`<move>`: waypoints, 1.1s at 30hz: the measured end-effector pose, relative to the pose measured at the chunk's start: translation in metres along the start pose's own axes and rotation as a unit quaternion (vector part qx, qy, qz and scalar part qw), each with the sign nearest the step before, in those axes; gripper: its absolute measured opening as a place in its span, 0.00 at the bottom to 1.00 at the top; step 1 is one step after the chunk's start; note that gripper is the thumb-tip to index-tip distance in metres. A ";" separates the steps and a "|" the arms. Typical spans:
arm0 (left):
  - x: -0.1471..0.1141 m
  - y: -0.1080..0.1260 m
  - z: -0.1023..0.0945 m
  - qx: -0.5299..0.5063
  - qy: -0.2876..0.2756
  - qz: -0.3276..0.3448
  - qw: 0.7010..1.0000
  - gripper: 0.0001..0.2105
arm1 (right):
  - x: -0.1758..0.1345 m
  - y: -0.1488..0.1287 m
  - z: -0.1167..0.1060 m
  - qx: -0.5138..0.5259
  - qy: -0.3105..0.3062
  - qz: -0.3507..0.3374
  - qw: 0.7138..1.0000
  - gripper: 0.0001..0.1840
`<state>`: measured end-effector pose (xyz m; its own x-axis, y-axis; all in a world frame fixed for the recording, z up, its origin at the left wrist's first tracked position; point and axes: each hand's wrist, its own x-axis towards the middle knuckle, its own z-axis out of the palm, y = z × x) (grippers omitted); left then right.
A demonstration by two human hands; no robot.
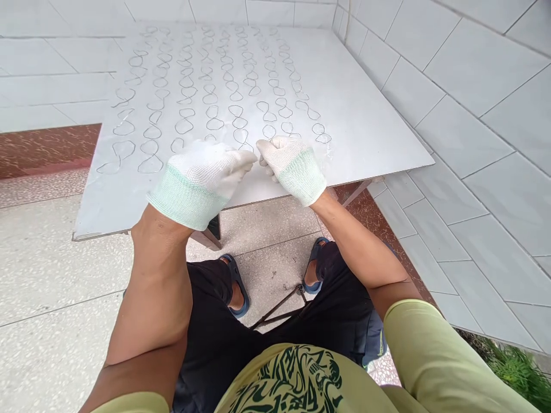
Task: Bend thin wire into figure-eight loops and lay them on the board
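Both of my hands wear white knit gloves with pale green cuffs, held close together over the front part of a white board (365, 132). My left hand (215, 169) is closed, thumb and fingers pressed together and pointing right. Facing it, my right hand (288, 160) is pinched shut, its fingertips just short of the left ones. Whatever is between the fingers is too thin or hidden to make out. Beyond the hands lie rows of thin wire loops, each twisted into a figure eight, such as this wire loop (150, 158) at the left. The gloves hide parts of the nearest loops.
Grey tiled walls (456, 97) rise along the back and right of the board. Its front edge stands above a speckled floor (47, 269), with a support leg (209, 238) underneath. My sandalled feet and a thin dark metal frame (279, 304) are below.
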<state>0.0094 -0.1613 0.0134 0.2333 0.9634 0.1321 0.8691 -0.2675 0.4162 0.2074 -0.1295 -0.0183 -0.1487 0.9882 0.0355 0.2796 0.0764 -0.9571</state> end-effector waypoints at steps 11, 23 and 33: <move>-0.002 -0.021 -0.012 -0.030 -0.011 0.003 0.999 0.22 | -0.013 -0.011 -0.009 -0.105 0.003 -0.065 0.992 0.25; 0.004 -0.019 0.002 -0.065 0.066 -0.034 0.995 0.17 | -0.015 0.004 0.005 -0.090 0.021 -0.059 0.994 0.25; 0.002 0.017 0.004 -0.033 0.104 -0.054 0.993 0.20 | -0.012 0.008 0.004 -0.057 0.046 -0.036 0.997 0.27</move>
<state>0.0261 -0.1636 0.0166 0.0389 0.9639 0.2632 0.8517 -0.1698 0.4957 0.2073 -0.1416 -0.0275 -0.0870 0.9872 0.1339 0.3784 0.1571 -0.9122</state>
